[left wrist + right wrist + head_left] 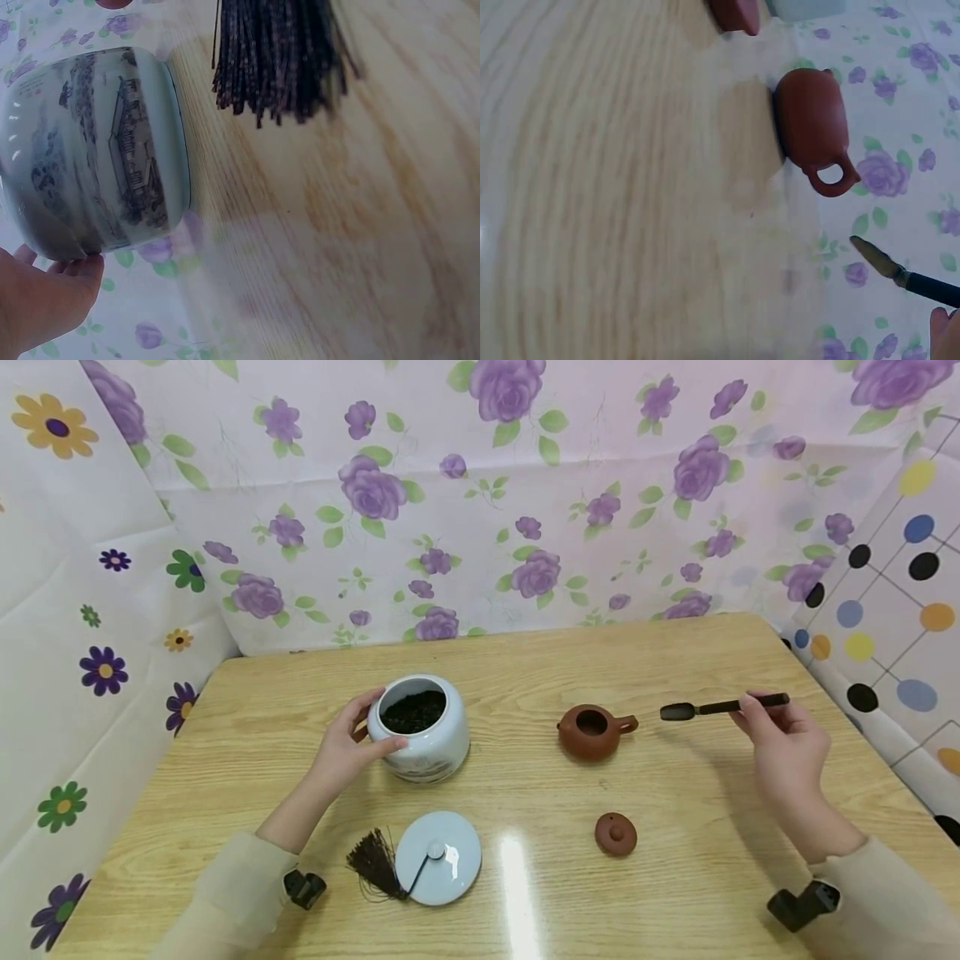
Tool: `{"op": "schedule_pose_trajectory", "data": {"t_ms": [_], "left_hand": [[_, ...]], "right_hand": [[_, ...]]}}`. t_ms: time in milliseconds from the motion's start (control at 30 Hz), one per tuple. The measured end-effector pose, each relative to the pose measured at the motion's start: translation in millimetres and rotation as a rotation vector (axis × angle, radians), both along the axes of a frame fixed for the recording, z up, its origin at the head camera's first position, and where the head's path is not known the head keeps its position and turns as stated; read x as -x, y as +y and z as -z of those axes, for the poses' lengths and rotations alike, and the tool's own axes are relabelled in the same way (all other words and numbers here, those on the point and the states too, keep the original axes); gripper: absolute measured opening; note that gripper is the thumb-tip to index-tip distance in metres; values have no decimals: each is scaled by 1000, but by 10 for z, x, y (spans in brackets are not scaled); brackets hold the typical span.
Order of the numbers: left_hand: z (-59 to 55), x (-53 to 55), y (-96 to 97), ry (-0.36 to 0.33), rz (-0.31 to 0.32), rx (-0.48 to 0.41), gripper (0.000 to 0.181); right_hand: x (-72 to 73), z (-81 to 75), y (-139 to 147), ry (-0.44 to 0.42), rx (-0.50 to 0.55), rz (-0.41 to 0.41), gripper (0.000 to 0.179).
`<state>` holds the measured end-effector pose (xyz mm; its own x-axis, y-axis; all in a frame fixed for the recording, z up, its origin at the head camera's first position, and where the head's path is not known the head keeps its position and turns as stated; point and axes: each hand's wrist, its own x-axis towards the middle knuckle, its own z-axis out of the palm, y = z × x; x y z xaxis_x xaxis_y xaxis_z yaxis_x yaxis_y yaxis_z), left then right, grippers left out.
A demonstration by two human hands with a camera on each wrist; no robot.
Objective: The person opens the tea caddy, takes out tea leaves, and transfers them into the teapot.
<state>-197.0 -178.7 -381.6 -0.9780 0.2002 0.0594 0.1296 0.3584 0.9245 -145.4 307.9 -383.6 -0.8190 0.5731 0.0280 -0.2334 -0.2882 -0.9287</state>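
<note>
My left hand point(351, 742) grips the rim and side of a white porcelain tea jar point(438, 752), which holds dark loose tea leaves point(412, 712). In the left wrist view the jar point(90, 150) shows a painted building and landscape, with fingers point(84, 271) against its side. Over the right of the table, my right hand point(789, 752) pinches a small dark tea scoop point(716, 707) by its handle, the blade pointing left. Between the hands stands a reddish-brown clay teapot point(587, 743), uncovered, its handle toward the scoop. The scoop's blade point(876, 257) looks bare in the right wrist view.
Near the front lies the jar's pale lid point(457, 872), a dark tassel point(377, 862) tied to its knob. The teapot's round lid point(616, 835) rests in front of the teapot. Flowered cloth point(450, 552) walls the wooden table point(547, 885) at the back.
</note>
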Motion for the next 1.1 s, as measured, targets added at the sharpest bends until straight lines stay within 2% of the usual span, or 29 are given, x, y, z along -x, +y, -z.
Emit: {"op": "schedule_pose_trajectory", "data": {"t_ms": [67,233,367,500,633,1100], "left_hand": [[0,0,1,-3,-1,-2,77],[7,2,-4,-4,-3,-9,77],[10,4,-7,6,-6,-4,77],[11,4,-11,13,-8,-5,76],[16,6,-12,16,-7,-5,77],[7,-1,-25,-1,2,19,81]], "right_hand": [[25,-39,-13,26,67,42,11],[51,-103,-28,72,109,80,17],[64,-151,-41,106,145,53,22],[89,-218,-83,94,129,31,25],[125,-300,-151,98,110,16,18],[247,-532,-499,161,146,-94,17]]}}
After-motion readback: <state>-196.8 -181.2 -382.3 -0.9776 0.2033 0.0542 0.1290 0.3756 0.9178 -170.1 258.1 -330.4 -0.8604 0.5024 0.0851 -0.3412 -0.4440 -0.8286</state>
